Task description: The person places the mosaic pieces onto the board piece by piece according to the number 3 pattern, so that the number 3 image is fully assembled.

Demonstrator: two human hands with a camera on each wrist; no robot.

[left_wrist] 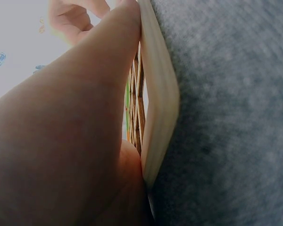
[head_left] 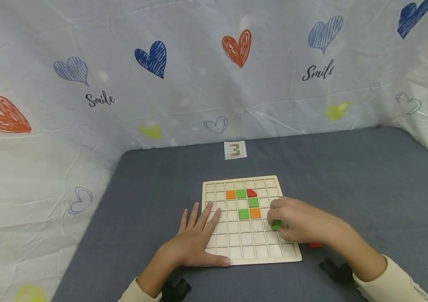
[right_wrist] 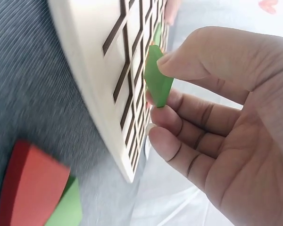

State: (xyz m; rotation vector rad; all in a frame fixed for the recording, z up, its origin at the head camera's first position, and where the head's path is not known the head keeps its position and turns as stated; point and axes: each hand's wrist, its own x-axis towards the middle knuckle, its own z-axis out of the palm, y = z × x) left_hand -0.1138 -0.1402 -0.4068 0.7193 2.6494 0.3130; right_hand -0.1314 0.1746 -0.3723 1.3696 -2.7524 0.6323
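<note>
A pale wooden grid board (head_left: 248,251) lies on the grey cloth. Between thumb and fingers, my right hand (head_left: 304,220) pinches a small green tile (right_wrist: 156,77) above the board's right side. My left hand (head_left: 193,247) rests with fingers spread over the board's left edge, the thumb along its front edge. Set in the grid are an orange tile (head_left: 230,194), a green tile (head_left: 241,193) and a red tile with a rounded corner (head_left: 251,193) in one row. Below them sit a green tile (head_left: 253,202), another green tile (head_left: 243,214) and an orange tile (head_left: 255,213).
On the cloth right of the board lie a loose red piece (right_wrist: 33,188) and a loose green piece (right_wrist: 70,205), close together. A small card (head_left: 235,150) with a printed coloured grid lies behind the board. A white curtain (head_left: 191,96) with hearts hangs at the back.
</note>
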